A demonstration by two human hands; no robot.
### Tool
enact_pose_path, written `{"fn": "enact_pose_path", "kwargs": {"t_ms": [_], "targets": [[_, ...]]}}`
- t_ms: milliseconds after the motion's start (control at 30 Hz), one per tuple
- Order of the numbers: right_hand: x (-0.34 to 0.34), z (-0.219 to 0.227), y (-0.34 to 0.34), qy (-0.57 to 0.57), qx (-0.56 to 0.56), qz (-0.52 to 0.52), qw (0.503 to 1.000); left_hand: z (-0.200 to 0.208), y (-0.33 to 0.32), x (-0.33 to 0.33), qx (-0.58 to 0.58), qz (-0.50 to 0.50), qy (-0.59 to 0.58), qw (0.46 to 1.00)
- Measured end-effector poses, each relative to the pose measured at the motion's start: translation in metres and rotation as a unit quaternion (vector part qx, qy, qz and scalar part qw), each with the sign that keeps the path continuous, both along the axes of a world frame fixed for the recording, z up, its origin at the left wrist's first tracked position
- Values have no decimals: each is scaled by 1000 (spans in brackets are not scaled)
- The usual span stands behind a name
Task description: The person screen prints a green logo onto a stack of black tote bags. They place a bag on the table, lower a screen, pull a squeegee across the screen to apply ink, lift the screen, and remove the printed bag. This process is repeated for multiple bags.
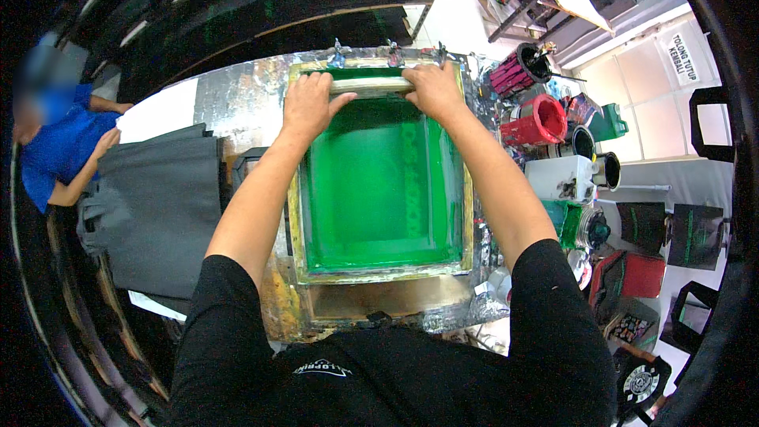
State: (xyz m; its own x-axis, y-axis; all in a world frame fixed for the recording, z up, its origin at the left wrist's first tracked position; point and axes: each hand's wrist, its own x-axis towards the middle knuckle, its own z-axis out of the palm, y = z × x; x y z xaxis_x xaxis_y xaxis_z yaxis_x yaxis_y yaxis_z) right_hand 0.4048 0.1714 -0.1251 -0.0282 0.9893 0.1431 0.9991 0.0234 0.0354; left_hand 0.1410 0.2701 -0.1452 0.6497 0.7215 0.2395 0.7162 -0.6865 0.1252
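Observation:
A screen-printing frame (467, 213) lies flat on the worktable, its mesh (364, 182) coated in green ink. Across the far end of the mesh sits a squeegee (371, 85) with a pale handle bar. My left hand (308, 107) is closed round the handle's left end, thumb pointing inward. At the right end my right hand (435, 91) grips the same handle. Dark green ink shows just on the near side of the squeegee. The blade's lower edge is hidden. Hinge clamps (394, 54) stand along the frame's far edge.
On the left, a person in a blue shirt (59, 146) has hands near a stack of dark fabric pieces (162, 209). A red ink bucket (541, 120), a pink-black can (518, 69) and a white container (560, 177) crowd the right side. Black bags (696, 236) lie farther right.

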Motion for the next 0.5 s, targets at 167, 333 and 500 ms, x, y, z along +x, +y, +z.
{"fn": "enact_pose_path", "kwargs": {"t_ms": [167,333,500], "targets": [[1,-19,-10,38,-8,-7,999,-15,-9,-3,69,-25,-61,995],[-6,-24,-25,38,-7,2,999,-21,-21,-10,113,-26,-48,992],[-27,-21,-64,31,-32,0,999,-24,-58,-33,103,-32,-40,993]]}}
